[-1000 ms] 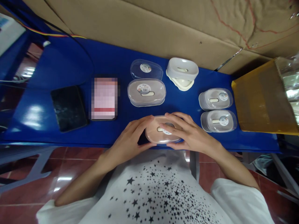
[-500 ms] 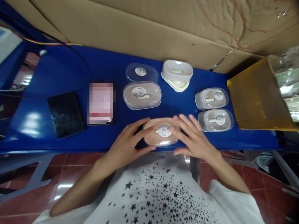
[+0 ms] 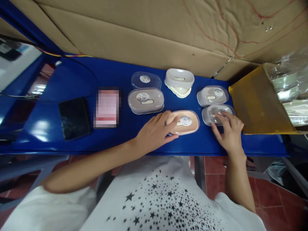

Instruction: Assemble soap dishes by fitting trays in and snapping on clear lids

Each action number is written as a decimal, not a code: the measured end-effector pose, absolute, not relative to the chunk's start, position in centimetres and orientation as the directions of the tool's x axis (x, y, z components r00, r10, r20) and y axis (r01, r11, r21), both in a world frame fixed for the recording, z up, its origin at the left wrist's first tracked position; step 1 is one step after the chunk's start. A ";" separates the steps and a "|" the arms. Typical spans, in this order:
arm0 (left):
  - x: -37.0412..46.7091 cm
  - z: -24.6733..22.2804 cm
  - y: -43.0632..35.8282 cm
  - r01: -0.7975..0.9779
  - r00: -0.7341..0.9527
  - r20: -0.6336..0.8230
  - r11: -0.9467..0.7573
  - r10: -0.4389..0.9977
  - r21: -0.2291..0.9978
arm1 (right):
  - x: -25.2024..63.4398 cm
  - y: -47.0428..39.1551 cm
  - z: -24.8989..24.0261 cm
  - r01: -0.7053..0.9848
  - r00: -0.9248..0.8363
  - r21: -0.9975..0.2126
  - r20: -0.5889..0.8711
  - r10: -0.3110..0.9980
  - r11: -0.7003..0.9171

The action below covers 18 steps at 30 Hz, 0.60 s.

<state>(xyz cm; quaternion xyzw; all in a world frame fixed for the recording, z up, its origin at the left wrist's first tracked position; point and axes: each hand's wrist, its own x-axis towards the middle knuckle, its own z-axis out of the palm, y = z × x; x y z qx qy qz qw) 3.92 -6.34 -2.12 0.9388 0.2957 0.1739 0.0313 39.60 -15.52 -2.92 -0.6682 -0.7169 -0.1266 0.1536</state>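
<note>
A peach-coloured oval plastic box (image 3: 190, 127) has a clear lid with a round barcode label. My left hand (image 3: 152, 133) spans its left end, thumb along the front, one finger on the lid and the others behind. Off to the right, my right hand (image 3: 230, 134) rests spread fingers on a whitish lidded box (image 3: 209, 119), partly covering its label. A similar lidded box (image 3: 209, 97) sits just behind that one.
Farther back lie a greyish lidded box (image 3: 154, 104), a clear lid (image 3: 153, 82) and a white box (image 3: 174, 75) on a cream piece (image 3: 181, 93). A black tablet-like slab (image 3: 74, 118) lies left. An open carton (image 3: 260, 106) with plastic-wrapped items borders the blue table's (image 3: 115, 141) right side.
The peach box has shifted right and slightly back with my left hand. My right hand has left it and moved right onto the nearer whitish box. The view has shifted slightly.
</note>
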 end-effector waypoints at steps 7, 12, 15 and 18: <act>9.6 -1.7 -4.9 0.482 0.827 0.248 -0.864 0.504 0.148 | 40.0 -8.4 1.6 0.931 -0.141 -0.262 0.387 0.911 0.256; 12.1 -1.2 -4.6 0.469 0.849 0.151 -0.855 0.506 0.223 | 36.1 0.1 3.3 0.844 -0.374 -0.301 0.262 0.890 0.443; 10.9 -1.0 -4.4 0.450 0.848 0.141 -0.834 0.511 0.320 | 34.1 4.9 2.8 0.877 -0.433 -0.186 0.092 0.897 0.442; 7.4 -0.7 -4.5 0.455 0.810 0.185 -0.795 0.556 0.401 | 32.8 7.3 2.2 0.901 -0.425 -0.088 0.017 0.905 0.425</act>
